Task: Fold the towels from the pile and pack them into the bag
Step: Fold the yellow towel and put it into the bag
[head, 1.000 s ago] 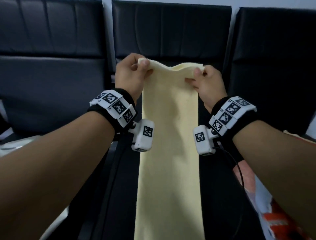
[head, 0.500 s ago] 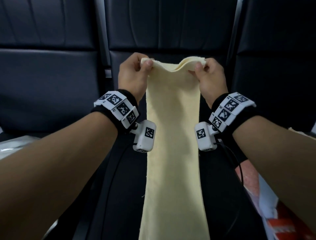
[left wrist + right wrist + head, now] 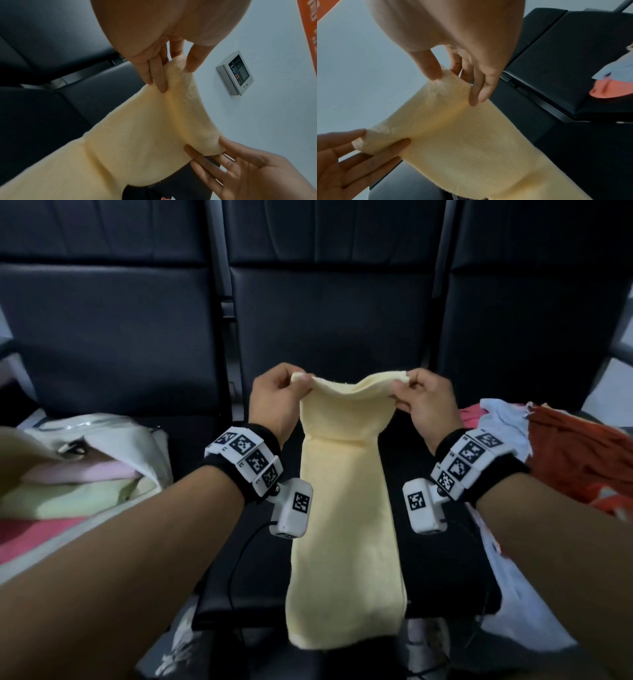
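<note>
A long pale yellow towel (image 3: 346, 508), folded into a narrow strip, lies along the black seat (image 3: 445, 559) and hangs over its front edge. My left hand (image 3: 277, 398) pinches the far left corner of the towel (image 3: 137, 128) between thumb and fingers. My right hand (image 3: 424, 402) pinches the far right corner of the towel (image 3: 462, 135) the same way. Both corners are lifted above the seat, the edge sagging between them. A white bag (image 3: 113, 446) stands open at the left with folded pink and green towels inside. The towel pile (image 3: 565, 453) lies at the right.
Black padded seat backs (image 3: 325, 320) rise behind the towel. Black cables (image 3: 239, 563) run from the wrist cameras across the seat. A grey wall panel (image 3: 235, 73) shows in the left wrist view. The pile holds white, red and orange cloth.
Both hands have come down and toward me with the towel's far end, so most of the strip now lies on the seat. The bag and the pile have come into view.
</note>
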A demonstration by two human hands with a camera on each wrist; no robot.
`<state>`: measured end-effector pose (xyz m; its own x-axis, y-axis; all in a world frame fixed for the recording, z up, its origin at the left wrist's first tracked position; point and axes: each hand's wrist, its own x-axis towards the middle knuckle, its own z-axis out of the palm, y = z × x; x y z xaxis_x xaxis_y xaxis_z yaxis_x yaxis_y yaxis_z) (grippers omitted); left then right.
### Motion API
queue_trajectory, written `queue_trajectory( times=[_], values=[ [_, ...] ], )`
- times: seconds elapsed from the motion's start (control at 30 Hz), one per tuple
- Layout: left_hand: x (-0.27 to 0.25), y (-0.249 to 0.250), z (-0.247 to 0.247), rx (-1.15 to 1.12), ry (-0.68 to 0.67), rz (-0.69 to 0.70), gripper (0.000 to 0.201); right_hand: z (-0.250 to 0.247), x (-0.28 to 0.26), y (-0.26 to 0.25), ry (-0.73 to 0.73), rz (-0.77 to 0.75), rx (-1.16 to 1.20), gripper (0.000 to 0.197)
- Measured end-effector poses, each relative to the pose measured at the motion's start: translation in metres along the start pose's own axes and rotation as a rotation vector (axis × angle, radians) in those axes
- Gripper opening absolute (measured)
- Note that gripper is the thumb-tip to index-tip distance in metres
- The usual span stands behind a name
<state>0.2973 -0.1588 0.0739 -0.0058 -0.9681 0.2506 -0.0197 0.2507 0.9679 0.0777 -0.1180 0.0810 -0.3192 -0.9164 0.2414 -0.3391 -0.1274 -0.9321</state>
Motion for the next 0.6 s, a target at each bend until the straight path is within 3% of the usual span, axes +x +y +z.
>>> queue_trajectory(
  times=[0.47,0.6],
  values=[
    [-0.161,-0.039,-0.022,0.052,-0.009,-0.117,0.017,-0.018,-0.162,0.075,-0.01,0.09,0.041,0.049],
    [-0.192,-0.059,-0.028,0.192,0.046,-0.16,0.017,-0.02,-0.193,0.098,-0.031,0.113,-0.036,0.038]
  ],
)
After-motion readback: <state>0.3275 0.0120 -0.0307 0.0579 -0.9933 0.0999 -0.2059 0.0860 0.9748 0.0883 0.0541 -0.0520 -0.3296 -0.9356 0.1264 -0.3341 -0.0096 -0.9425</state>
